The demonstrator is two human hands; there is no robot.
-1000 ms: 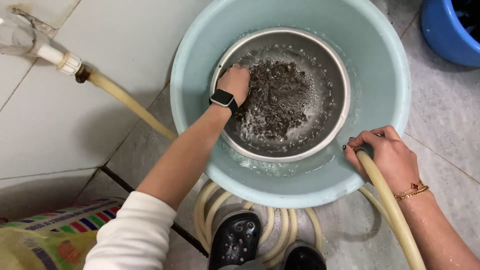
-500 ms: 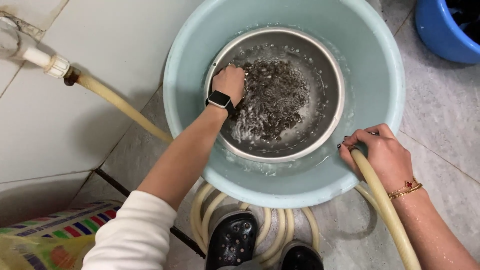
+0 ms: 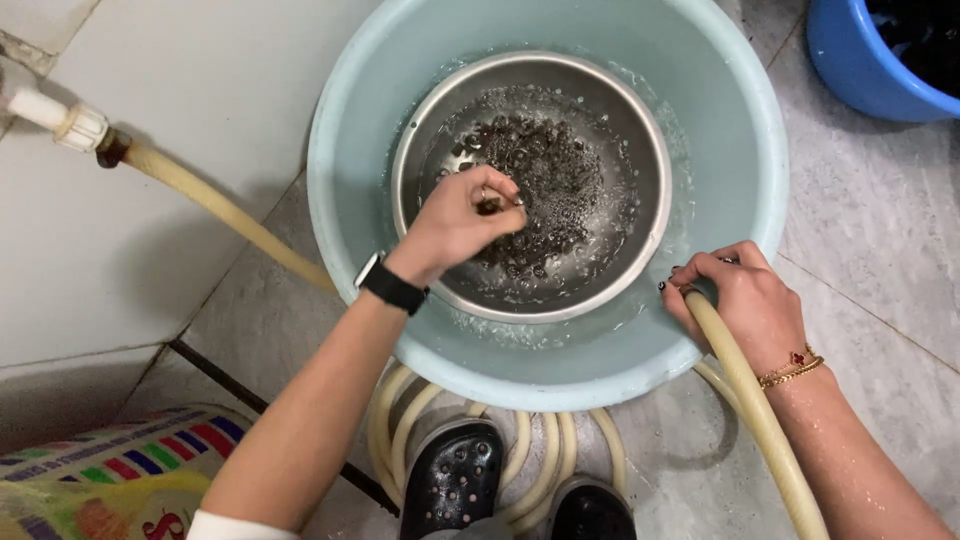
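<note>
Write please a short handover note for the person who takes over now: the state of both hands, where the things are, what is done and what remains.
Left hand: in the steel bowl, fingers bunched on the dark wet grains.
Right hand: grips the yellow hose end at the rim of the pale blue basin.
The bowl sits inside the basin; both hold water, bubbly over the grains.
Done: grains soaked.
Left: grains lie in cloudy, frothy water, undrained.
</note>
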